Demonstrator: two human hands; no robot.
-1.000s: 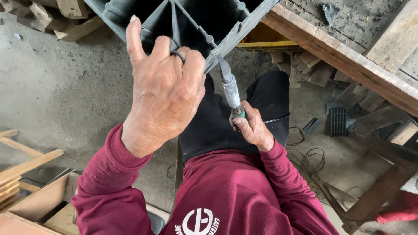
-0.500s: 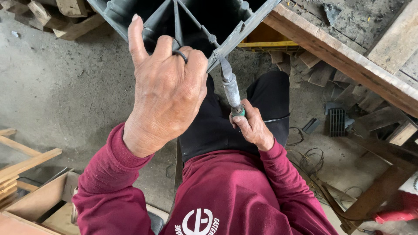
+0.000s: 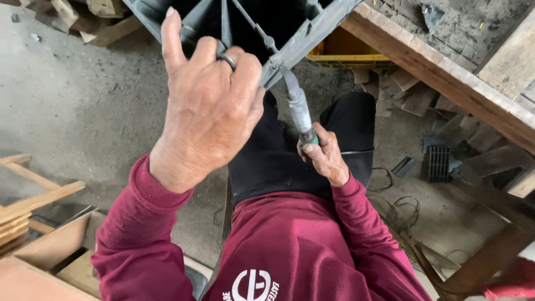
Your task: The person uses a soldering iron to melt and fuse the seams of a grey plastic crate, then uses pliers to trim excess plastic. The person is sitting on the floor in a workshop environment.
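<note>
The grey plastic crate [image 3: 245, 17] hangs in front of the person, above the lap, its ribbed underside turned toward the camera and one corner edge running diagonally between the two hands. The left hand [image 3: 209, 111] is closed over a rib of the crate near that corner, fingers curled in with a dark ring [image 3: 227, 60] showing on one of them and the little finger sticking up free. Below and to its right, the right hand [image 3: 323, 156] is wrapped shut around the green grip of a metal-shafted tool [image 3: 298, 108], whose tip meets the crate's edge just beside the left hand's knuckles. The crate looks stiff and fairly light, hard moulded plastic with thin ribs that give firm finger holds; a grip on a rib or along the thicker rim seems safest, since the smooth flat walls would likely slip. The tool's shaft looks rigid and dull, best held by its grip. Beyond the right hand runs a rough wooden beam [image 3: 434, 72], and under both hands lies a concrete floor [image 3: 72, 100] with wood scraps.
</note>
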